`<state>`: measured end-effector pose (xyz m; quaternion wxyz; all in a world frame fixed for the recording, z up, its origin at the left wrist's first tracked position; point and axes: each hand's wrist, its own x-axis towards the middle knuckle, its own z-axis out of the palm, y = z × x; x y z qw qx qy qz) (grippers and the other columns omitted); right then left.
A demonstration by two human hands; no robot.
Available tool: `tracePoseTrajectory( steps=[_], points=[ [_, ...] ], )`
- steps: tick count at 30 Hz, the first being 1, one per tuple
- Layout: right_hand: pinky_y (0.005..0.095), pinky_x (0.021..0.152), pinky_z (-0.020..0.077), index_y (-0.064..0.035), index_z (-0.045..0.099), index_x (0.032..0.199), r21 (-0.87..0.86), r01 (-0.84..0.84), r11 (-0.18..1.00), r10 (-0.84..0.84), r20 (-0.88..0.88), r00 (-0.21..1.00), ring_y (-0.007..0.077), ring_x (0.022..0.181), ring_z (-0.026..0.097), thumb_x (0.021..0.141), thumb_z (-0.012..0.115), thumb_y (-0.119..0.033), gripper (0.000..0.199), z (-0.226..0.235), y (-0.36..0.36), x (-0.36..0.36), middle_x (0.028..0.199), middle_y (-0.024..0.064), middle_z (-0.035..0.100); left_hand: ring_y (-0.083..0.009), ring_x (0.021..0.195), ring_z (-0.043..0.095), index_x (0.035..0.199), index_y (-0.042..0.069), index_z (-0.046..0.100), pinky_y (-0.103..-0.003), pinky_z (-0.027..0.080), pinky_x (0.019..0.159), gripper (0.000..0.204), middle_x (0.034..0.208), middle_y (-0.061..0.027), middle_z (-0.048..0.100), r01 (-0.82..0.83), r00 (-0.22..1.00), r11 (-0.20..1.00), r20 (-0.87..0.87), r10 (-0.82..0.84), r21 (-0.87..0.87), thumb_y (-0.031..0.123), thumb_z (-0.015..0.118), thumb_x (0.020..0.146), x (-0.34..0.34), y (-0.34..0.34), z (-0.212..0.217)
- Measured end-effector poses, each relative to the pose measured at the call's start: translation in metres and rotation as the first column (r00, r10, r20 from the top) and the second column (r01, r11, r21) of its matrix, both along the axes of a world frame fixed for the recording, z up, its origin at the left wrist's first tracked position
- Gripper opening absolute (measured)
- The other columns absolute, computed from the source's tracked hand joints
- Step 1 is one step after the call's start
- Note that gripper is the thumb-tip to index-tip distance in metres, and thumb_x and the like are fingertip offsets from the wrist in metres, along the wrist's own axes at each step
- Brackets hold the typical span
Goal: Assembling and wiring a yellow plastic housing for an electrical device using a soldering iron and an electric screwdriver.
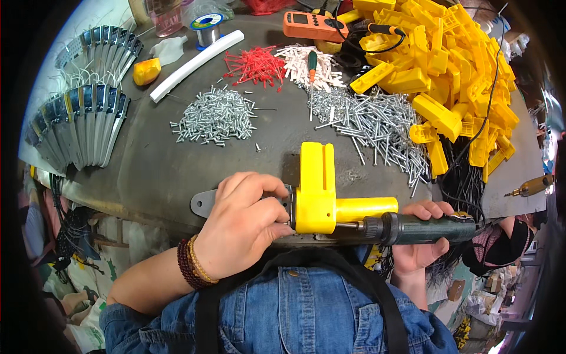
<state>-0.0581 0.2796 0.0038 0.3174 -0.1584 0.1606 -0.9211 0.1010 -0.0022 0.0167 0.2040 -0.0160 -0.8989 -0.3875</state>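
Observation:
A yellow plastic housing [316,189] lies at the near edge of the grey worktable [153,159], joined to a flat grey metal bracket [203,203]. My left hand [244,221] presses on the bracket and pinches the housing's left side. My right hand [420,242] grips a dark green electric screwdriver [427,228] held level, its bit pushed into the housing's right side below a yellow arm [365,207].
Loose short screws [217,115] and long nails [377,127] lie in heaps mid-table. A big pile of yellow housings [448,71] fills the right. Red and white plastic pieces [256,64], an orange meter [312,25], a solder spool [206,26] and fanned metal brackets [82,127] sit farther back.

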Motion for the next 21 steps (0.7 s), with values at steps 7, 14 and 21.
tracePoseTrajectory(
  steps=[7,14,21],
  points=[
    [0.0349,0.109,0.0381,-0.0275,0.061,0.117,-0.084,0.000,0.996,-0.001,-0.006,1.000,0.0137,0.109,0.050,0.070,0.087,-0.005,0.058,-0.006,-0.001,-0.001,0.106,-0.0077,0.056,-0.0267,0.083,0.057,0.077,0.009,0.062,-0.040,0.041,0.082,0.024,0.085,-0.0038,0.061,0.031,0.998,0.999,-0.063,-0.031,-0.012,0.003,0.081,0.063,-0.005,0.000,-0.003],
    [0.0397,0.107,0.0394,-0.0301,0.062,0.109,-0.093,-0.009,0.996,0.000,-0.092,0.996,0.0124,0.108,0.050,0.072,0.088,-0.007,0.051,-0.014,-0.001,-0.005,0.104,-0.0097,0.056,-0.0267,0.079,0.057,0.075,0.009,0.062,-0.041,0.041,0.081,0.025,0.081,-0.0035,0.060,0.020,0.997,1.000,-0.075,-0.022,-0.020,0.002,0.083,0.061,-0.006,-0.001,-0.006],
    [0.0536,0.115,0.0279,-0.0372,0.068,0.110,0.214,0.055,0.975,0.101,-0.654,0.749,0.0179,0.098,0.051,0.062,0.095,-0.013,0.060,0.024,0.017,-0.016,0.101,-0.0116,0.066,-0.0261,0.086,0.057,0.075,0.010,0.065,-0.042,0.041,0.088,0.018,0.086,-0.0016,0.060,0.037,0.998,0.999,-0.058,-0.039,-0.036,0.008,0.081,0.066,-0.001,-0.004,-0.004]
  ],
)
